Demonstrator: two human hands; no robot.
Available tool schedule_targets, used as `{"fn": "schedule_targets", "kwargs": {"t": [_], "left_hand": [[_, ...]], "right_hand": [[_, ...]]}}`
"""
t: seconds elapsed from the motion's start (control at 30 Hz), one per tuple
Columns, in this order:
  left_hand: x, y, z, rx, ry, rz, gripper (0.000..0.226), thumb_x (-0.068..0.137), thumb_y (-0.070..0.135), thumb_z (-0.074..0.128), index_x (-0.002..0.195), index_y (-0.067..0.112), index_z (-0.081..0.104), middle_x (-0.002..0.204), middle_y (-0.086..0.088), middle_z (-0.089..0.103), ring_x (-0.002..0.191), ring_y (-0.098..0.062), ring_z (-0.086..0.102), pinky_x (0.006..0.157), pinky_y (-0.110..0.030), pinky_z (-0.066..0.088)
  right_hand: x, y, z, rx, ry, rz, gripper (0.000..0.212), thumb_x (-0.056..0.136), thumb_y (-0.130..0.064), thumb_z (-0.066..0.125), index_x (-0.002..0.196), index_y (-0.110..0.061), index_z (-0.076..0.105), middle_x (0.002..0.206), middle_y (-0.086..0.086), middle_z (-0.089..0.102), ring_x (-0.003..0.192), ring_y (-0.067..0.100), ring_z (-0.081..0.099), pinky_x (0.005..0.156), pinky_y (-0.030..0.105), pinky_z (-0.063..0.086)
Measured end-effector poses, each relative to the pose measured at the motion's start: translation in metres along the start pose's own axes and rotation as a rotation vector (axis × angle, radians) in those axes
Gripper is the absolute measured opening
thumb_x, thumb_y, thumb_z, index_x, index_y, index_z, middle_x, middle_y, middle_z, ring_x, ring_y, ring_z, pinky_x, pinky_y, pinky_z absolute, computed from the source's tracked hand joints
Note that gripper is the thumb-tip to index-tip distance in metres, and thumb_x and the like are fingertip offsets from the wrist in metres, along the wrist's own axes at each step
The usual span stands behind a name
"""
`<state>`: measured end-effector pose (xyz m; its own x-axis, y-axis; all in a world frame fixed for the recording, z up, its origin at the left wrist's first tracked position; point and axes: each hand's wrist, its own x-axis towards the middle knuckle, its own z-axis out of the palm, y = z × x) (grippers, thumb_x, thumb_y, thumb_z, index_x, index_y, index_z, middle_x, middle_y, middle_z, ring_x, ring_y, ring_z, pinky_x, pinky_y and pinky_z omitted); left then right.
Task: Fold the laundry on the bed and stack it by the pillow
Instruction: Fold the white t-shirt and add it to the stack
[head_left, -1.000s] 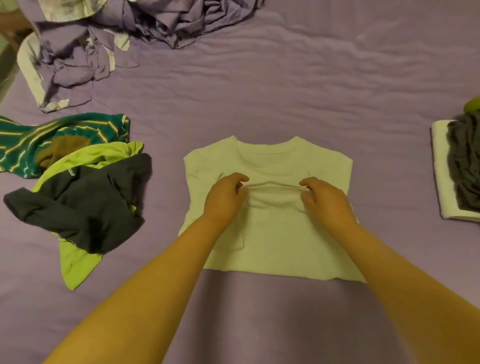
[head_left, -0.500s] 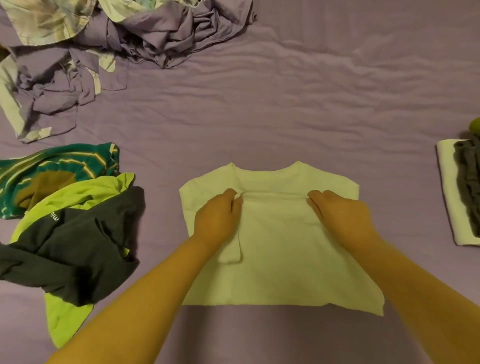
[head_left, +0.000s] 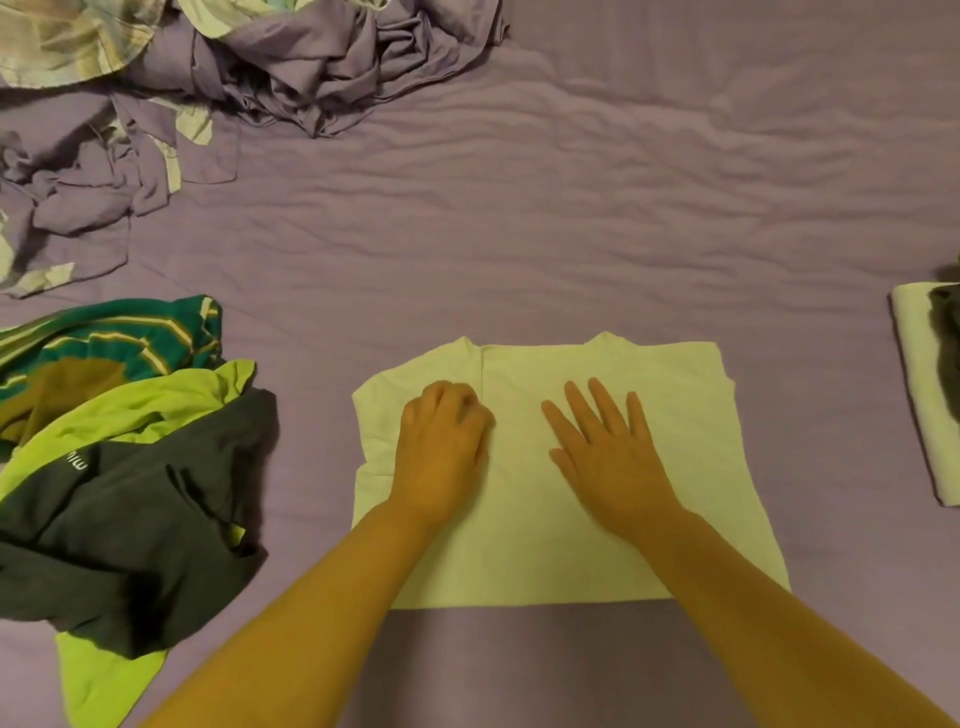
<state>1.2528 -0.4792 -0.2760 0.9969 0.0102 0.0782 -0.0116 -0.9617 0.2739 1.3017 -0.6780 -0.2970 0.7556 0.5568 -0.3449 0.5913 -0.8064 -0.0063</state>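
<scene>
A pale shirt lies flat on the purple bed sheet in front of me, folded with its collar at the far edge. My left hand rests on the shirt's left part, its fingers curled into the cloth beside a vertical fold line. My right hand lies flat on the shirt's middle with its fingers spread. A loose heap sits at the left: a dark grey garment, a lime green one and a green striped one.
Crumpled purple and patterned bedding fills the far left corner. At the right edge lies a folded white piece with a dark garment on top, both cut off by the frame. No pillow is in view.
Both hands carried a pinched edge of the shirt up toward the collar. My right hand has let go and now lies flat on the cloth. The view has tilted toward the bed's far side.
</scene>
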Motion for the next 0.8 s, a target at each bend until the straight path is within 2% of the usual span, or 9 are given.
{"fn": "schedule_targets", "kwargs": {"t": [0.13, 0.23, 0.3, 0.37, 0.43, 0.5, 0.57, 0.67, 0.8], "left_hand": [[-0.017, -0.017, 0.003, -0.046, -0.307, 0.033, 0.052, 0.086, 0.055, 0.056, 0.122, 0.018, 0.059, 0.135, -0.005, 0.049, 0.129, -0.025, 0.038, 0.104, -0.038, 0.03], [-0.022, -0.027, -0.009, -0.001, -0.402, 0.134, 0.067, 0.083, 0.047, 0.065, 0.138, 0.014, 0.046, 0.15, -0.013, 0.035, 0.14, -0.032, 0.028, 0.111, -0.043, 0.027], [-0.02, -0.034, -0.016, -0.052, -0.225, 0.129, 0.046, 0.076, 0.017, 0.077, 0.118, 0.003, 0.063, 0.13, -0.022, 0.055, 0.122, -0.04, 0.05, 0.089, -0.046, 0.049], [-0.011, -0.042, -0.026, -0.17, -0.063, -0.06, 0.014, 0.083, 0.011, 0.07, 0.094, 0.004, 0.069, 0.108, -0.015, 0.063, 0.104, -0.033, 0.057, 0.07, -0.035, 0.048], [0.007, -0.054, -0.032, -0.345, 0.025, -0.355, 0.029, 0.092, 0.02, 0.059, 0.064, 0.012, 0.053, 0.074, -0.003, 0.054, 0.072, -0.019, 0.049, 0.061, -0.03, 0.03], [0.021, -0.07, -0.034, -0.514, 0.088, -0.585, 0.041, 0.093, 0.022, 0.057, 0.058, 0.018, 0.037, 0.057, 0.003, 0.037, 0.057, -0.017, 0.036, 0.053, -0.031, 0.023], [0.026, -0.082, -0.035, -0.596, 0.017, -0.742, 0.016, 0.091, 0.024, 0.059, 0.08, 0.014, 0.056, 0.071, 0.002, 0.052, 0.07, -0.023, 0.049, 0.055, -0.031, 0.036], [0.015, -0.091, -0.026, -0.603, -0.171, -0.913, 0.053, 0.088, 0.028, 0.065, 0.132, 0.007, 0.045, 0.122, -0.01, 0.056, 0.107, -0.031, 0.055, 0.079, -0.034, 0.043], [-0.007, -0.089, -0.021, -0.723, -0.177, -1.051, 0.06, 0.087, 0.03, 0.066, 0.137, 0.009, 0.039, 0.132, -0.013, 0.051, 0.114, -0.033, 0.053, 0.089, -0.038, 0.048]], "right_hand": [[0.008, -0.006, 0.012, 0.048, 0.017, 0.134, 0.065, 0.08, -0.063, -0.02, 0.139, -0.036, -0.024, 0.157, 0.0, -0.015, 0.141, 0.024, -0.024, 0.112, 0.053, -0.012], [0.01, -0.016, 0.008, 0.075, 0.0, 0.196, 0.07, 0.076, -0.067, -0.02, 0.139, -0.036, -0.024, 0.158, 0.002, -0.016, 0.144, 0.029, -0.017, 0.111, 0.056, -0.013], [0.004, -0.03, 0.003, 0.112, -0.006, 0.188, 0.075, 0.076, -0.068, -0.021, 0.143, -0.034, -0.017, 0.159, 0.006, -0.008, 0.145, 0.031, -0.013, 0.112, 0.057, -0.009], [-0.008, -0.047, -0.003, 0.16, 0.016, 0.146, 0.078, 0.084, -0.066, -0.015, 0.149, -0.028, 0.007, 0.158, 0.012, 0.012, 0.145, 0.036, 0.005, 0.114, 0.059, 0.005], [-0.016, -0.063, -0.005, 0.153, 0.039, 0.106, 0.073, 0.093, -0.06, -0.002, 0.144, -0.022, 0.034, 0.15, 0.016, 0.034, 0.138, 0.039, 0.028, 0.108, 0.062, 0.026], [-0.018, -0.078, -0.005, 0.159, 0.035, 0.09, 0.07, 0.096, -0.057, 0.004, 0.14, -0.02, 0.043, 0.145, 0.017, 0.042, 0.134, 0.04, 0.037, 0.103, 0.063, 0.034], [-0.014, -0.092, -0.007, 0.17, 0.037, 0.085, 0.068, 0.096, -0.057, 0.006, 0.14, -0.022, 0.042, 0.145, 0.016, 0.043, 0.133, 0.039, 0.038, 0.102, 0.063, 0.035], [-0.002, -0.114, -0.009, 0.176, 0.023, 0.083, 0.066, 0.094, -0.06, 0.007, 0.143, -0.025, 0.035, 0.147, 0.013, 0.04, 0.135, 0.038, 0.035, 0.103, 0.063, 0.033], [0.013, -0.129, -0.013, 0.169, -0.027, 0.117, 0.071, 0.09, -0.063, -0.001, 0.145, -0.029, 0.029, 0.151, 0.01, 0.034, 0.139, 0.036, 0.029, 0.106, 0.065, 0.027]]}}
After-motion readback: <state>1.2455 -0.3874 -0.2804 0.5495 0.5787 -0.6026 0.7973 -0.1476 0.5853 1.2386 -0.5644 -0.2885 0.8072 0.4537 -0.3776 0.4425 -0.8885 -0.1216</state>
